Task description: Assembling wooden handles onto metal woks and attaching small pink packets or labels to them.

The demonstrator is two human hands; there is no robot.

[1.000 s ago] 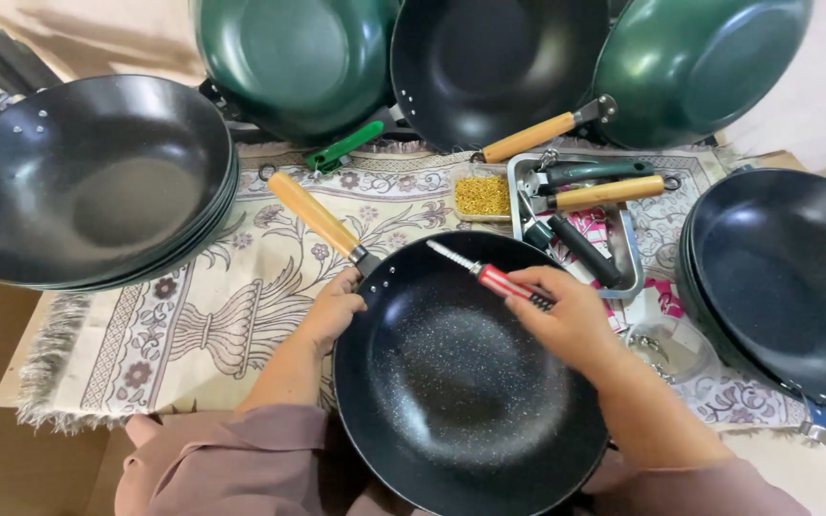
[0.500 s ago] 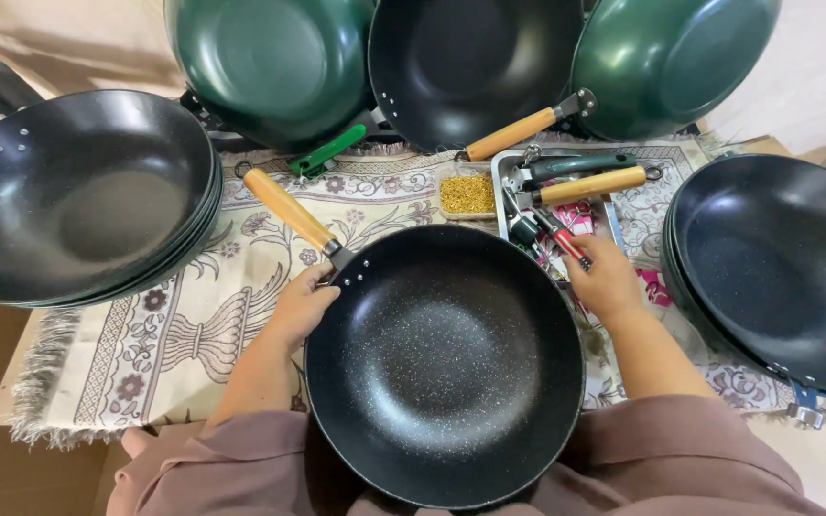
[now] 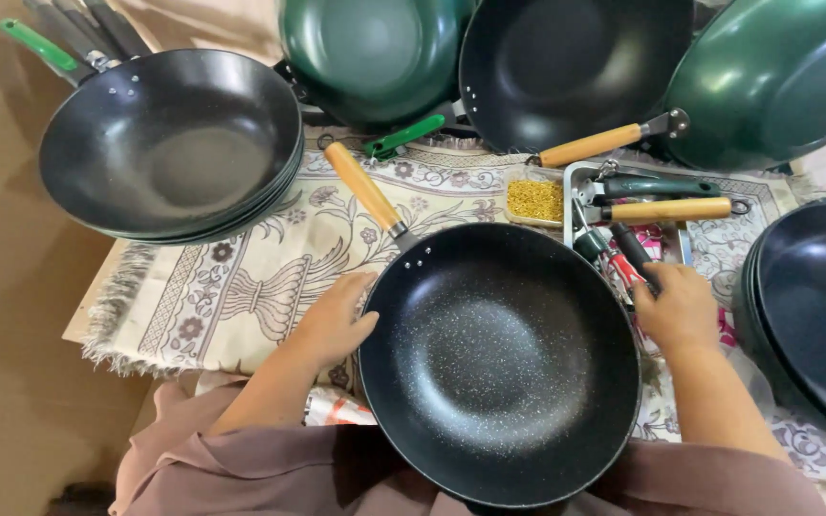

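Note:
A black speckled wok (image 3: 499, 358) with a wooden handle (image 3: 363, 187) rests in front of me on a patterned cloth. My left hand (image 3: 336, 320) grips its left rim. My right hand (image 3: 678, 306) reaches to the right of the wok and closes on a red and black screwdriver (image 3: 628, 263) that lies at the edge of a metal tray (image 3: 573, 189) of loose handles.
A stack of black woks (image 3: 169, 143) stands at the left, another (image 3: 810, 311) at the right. Green woks (image 3: 370, 57) and a black one (image 3: 576, 67) lean at the back. A small box of yellow screws (image 3: 534, 199) sits by the tray.
My right hand carried the screwdriver from above the wok to the tray on the right. The wok shifted slightly left and closer to me.

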